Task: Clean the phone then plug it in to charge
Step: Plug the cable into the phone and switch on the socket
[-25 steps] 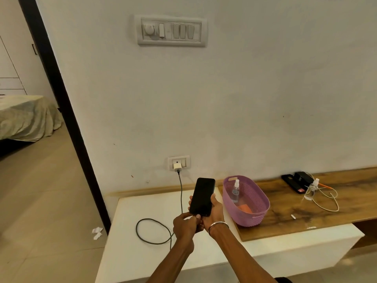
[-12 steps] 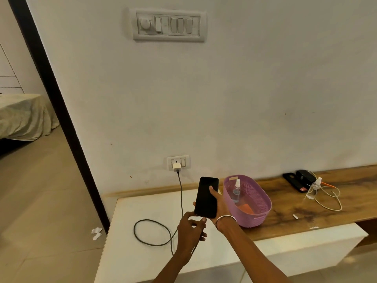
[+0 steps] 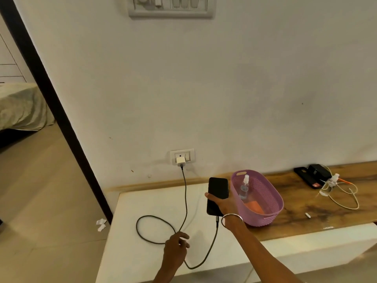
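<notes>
Glossy black phone (image 3: 217,193), perforated lilac plastic basket (image 3: 265,201), grained wooden shelf (image 3: 326,217), smooth white counter (image 3: 142,258).

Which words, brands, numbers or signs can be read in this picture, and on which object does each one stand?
None can be read.
Black case: an orange patch at its near end, too small and blurred to read.
Phone in the right hand: dark screen, no text.
Wall switch panel and socket: no legible marking.

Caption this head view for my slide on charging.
Right hand holds the black phone, dark cable plugged in; left hand hovers near the cable.
</notes>
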`<action>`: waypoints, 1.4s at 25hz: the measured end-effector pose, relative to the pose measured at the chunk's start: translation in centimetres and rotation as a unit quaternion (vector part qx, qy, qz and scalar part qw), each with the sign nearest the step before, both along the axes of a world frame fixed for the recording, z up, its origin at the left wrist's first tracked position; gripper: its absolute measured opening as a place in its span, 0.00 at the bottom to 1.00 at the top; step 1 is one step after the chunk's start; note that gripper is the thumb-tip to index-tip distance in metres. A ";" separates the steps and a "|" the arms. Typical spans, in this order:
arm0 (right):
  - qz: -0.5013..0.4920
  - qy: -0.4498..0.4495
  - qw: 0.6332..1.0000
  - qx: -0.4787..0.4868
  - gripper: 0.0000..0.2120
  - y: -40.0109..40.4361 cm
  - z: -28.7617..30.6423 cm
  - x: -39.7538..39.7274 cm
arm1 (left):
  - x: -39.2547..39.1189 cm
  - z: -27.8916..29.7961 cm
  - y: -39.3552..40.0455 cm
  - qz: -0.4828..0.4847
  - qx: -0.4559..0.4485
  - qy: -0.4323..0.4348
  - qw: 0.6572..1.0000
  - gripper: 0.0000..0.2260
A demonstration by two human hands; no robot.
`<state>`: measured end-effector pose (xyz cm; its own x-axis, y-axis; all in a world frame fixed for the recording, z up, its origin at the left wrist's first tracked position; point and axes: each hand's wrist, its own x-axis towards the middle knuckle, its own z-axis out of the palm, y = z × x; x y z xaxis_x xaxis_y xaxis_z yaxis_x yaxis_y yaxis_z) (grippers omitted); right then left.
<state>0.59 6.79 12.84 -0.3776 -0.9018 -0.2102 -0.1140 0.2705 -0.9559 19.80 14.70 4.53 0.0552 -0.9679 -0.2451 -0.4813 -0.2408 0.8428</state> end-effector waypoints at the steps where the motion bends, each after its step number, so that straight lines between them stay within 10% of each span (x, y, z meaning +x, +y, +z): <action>1: 0.004 0.020 1.000 0.009 0.35 -0.4 -0.5 -0.2 | 0.7 -0.8 -0.2 0.006 -0.004 -0.029 1.000 0.15; 11: 0.055 0.097 0.991 0.078 0.46 -3.5 -7.1 -0.5 | 4.5 -6.7 -2.4 -0.089 0.018 -0.229 0.969 0.32; 35: 0.135 0.225 0.949 0.175 0.46 -5.6 -16.4 -0.1 | 6.5 -13.4 -4.5 -0.043 -0.076 -0.369 0.925 0.23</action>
